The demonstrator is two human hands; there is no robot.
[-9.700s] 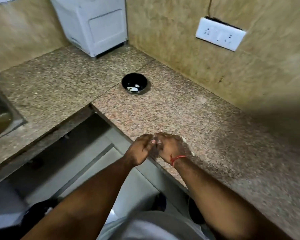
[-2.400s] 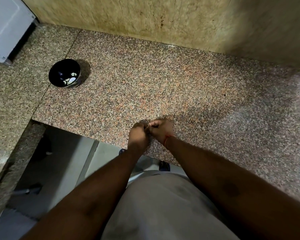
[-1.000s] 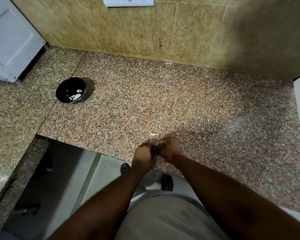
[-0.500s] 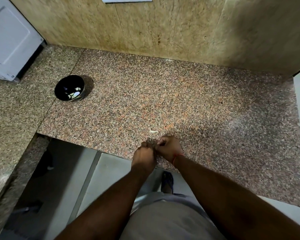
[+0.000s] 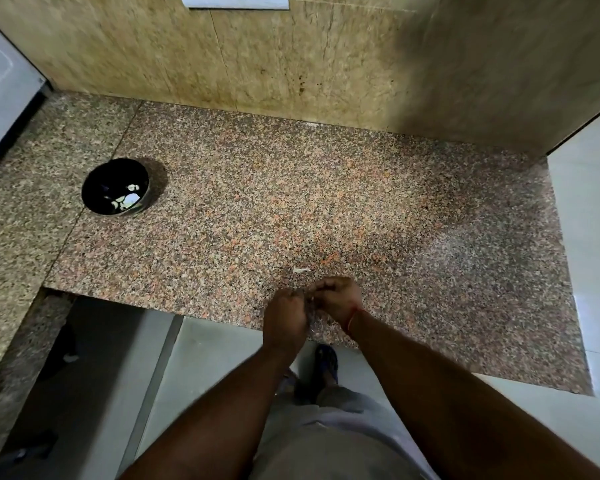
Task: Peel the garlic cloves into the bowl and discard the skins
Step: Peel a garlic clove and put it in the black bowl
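The garlic clove itself can hardly be made out: only a tiny pale glint shows in the narrow gap where the two hands meet, low and just right of centre, over the near edge of the table [image 5: 326, 202]. The left hand [image 5: 284, 318] is seen from the back, knuckles up, its fingers curled inward toward that gap; the right hand [image 5: 338, 297] faces it, fingers bent over the same spot, a thin red thread [image 5: 353, 317] round its wrist. Both grips are narrow and closed in on something small between the fingertips, but the fingertips are hidden behind the backs of the hands, so whether each is pinching the clove or its skin I cannot tell. Just beyond the hands, at about 12 o'clock from them, a small white sliver of skin [image 5: 301, 270] lies alone on the speckled granite. Well apart at 10 o'clock stands a black bowl [image 5: 94, 188], its rim round and dark, with several pale peeled cloves [image 5: 127, 200] gathered on its near-right inner side; their number is hard to count. At the far left a white appliance [image 5: 0, 91] is cut off by the frame, and at the top edge only the lower strip of a white wall socket plate [image 5: 236, 1] shows. Below the table edge, one dark sandal [image 5: 326, 363] peeks out between the forearms.
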